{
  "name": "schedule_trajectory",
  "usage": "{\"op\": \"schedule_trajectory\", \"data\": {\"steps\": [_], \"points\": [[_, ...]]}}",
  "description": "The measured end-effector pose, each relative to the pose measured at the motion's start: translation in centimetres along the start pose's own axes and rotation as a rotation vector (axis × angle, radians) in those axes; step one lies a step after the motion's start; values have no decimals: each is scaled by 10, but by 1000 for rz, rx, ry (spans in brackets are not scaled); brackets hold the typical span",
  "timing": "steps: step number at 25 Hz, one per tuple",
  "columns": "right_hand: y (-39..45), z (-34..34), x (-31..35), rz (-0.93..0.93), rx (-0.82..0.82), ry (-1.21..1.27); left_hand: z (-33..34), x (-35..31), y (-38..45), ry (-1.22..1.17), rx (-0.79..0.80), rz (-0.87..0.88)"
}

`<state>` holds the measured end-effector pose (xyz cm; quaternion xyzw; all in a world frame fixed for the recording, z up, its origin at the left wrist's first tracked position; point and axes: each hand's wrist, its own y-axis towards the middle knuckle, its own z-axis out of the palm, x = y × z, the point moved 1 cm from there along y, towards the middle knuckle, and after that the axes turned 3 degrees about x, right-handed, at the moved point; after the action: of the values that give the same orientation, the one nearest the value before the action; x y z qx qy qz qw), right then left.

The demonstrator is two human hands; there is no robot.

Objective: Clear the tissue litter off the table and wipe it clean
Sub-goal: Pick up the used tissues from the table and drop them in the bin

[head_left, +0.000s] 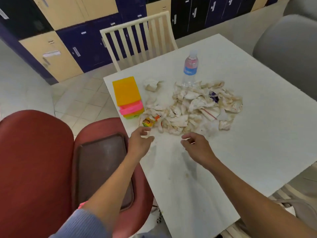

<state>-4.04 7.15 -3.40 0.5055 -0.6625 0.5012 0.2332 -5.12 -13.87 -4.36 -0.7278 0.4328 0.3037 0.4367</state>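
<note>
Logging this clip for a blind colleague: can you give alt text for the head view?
Two bare hands, left hand and right hand, hover open over a white table just short of a heap of stained crumpled tissues. Behind it stands a water bottle; a stack of coloured boxes sits left.

You're looking at a matt white surface, smeared with dull stains near you. The tissue litter is crumpled, soft paper, blotched brown. The bottle is clear glossy plastic; the orange boxes at left are smooth plastic. The brown tray shows a worn sheen.
</note>
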Motion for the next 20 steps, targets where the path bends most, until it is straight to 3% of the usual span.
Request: {"op": "schedule_trajectory", "data": {"steps": [3, 9, 14, 17, 20], "points": [[18, 33, 18, -22, 41, -71, -17, 13, 33, 148, -64, 16], [37, 72, 35, -23, 110, -138, -21, 33, 66, 345, 4, 113], [53, 92, 52, -126, 139, -139, -26, 27, 48, 85, -93, 52], [65, 107, 54, -185, 207, -209, -26, 21, 29, -64, -71, 46], [72, 116, 45, -186, 129, -242, -28, 18, 12, -208, -57, 21]]}}
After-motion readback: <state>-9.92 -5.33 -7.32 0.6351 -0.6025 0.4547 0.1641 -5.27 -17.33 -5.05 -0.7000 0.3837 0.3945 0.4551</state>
